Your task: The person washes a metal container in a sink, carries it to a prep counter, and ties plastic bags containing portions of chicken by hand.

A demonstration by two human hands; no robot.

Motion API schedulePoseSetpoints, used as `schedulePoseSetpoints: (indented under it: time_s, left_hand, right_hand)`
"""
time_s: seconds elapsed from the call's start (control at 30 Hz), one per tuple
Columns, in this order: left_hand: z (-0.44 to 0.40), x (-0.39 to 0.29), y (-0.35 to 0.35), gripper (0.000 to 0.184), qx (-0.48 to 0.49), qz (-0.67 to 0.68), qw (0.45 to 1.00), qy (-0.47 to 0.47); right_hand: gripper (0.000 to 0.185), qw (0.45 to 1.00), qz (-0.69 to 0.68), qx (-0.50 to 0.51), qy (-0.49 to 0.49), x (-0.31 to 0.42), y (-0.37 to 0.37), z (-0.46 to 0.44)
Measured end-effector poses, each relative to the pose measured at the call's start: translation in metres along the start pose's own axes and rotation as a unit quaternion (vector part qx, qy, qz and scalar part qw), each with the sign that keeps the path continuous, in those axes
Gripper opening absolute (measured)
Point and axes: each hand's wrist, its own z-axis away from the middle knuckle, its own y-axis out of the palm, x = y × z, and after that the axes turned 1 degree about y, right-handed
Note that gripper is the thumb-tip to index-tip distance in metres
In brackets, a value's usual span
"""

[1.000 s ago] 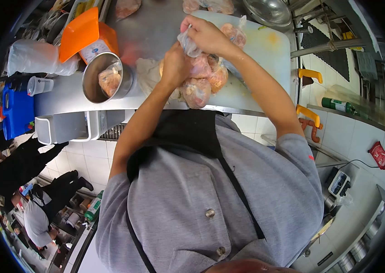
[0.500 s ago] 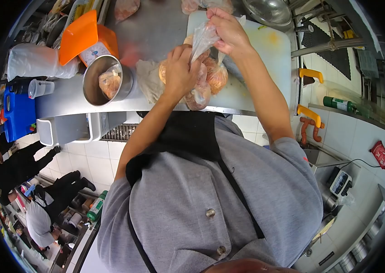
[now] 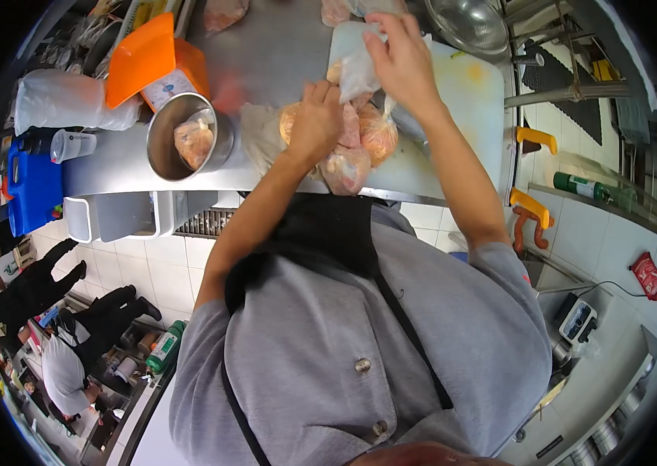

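Note:
My left hand (image 3: 318,120) is curled over a clear plastic bag (image 3: 359,75), gripping it low down among the bagged pieces; its fingertips are partly hidden. Beside the bag's upper part is my right hand (image 3: 407,66), thumb and fingers apart and loosely bent. Several knotted bags of raw, orange-tinted meat (image 3: 379,136) lie together below the hands, at the cutting board's near left side. A paler bag of meat (image 3: 345,168) rests closest to my apron. The white cutting board (image 3: 464,116) extends under my right forearm, and a greyish cloth (image 3: 261,136) is left of the bags.
On the steel counter (image 3: 266,54) stand a metal pot (image 3: 159,144) with a bagged portion inside and an orange scale (image 3: 142,62). A metal bowl (image 3: 468,27) is at the back right. More bagged meat (image 3: 226,13) lies farther back. Two people (image 3: 68,373) are off to the left.
My right hand has opened from its pinch on the bag's top and shifted slightly right. The bag's plastic has turned beside it. My left hand keeps its place over the bags, its fingers more curled.

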Motion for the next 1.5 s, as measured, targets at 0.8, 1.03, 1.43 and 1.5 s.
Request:
schedulePoseSetpoints:
  time_s: [0.8, 1.03, 1.43, 1.5]
  left_hand:
    - [-0.044, -0.078, -0.134, 0.013, -0.156, 0.149, 0.97, 0.108]
    - [-0.048, -0.052, -0.153, 0.008, 0.107, 0.432, 0.889, 0.107]
    - [-0.065, -0.068, -0.166, 0.022, 0.252, 0.278, 0.905, 0.202]
    - [-0.062, -0.074, -0.162, 0.023, 0.216, 0.223, 0.92, 0.241]
  right_hand:
    - [0.018, 0.549, -0.735, 0.397, 0.033, 0.01, 0.05, 0.092]
    - [0.025, 0.817, -0.449, 0.316, 0.174, 0.003, 0.02, 0.019]
    - [0.051, 0.667, -0.434, 0.58, 0.174, 0.012, 0.011, -0.027]
    - [0.049, 0.687, -0.402, 0.582, 0.164, 0.015, 0.007, -0.028]
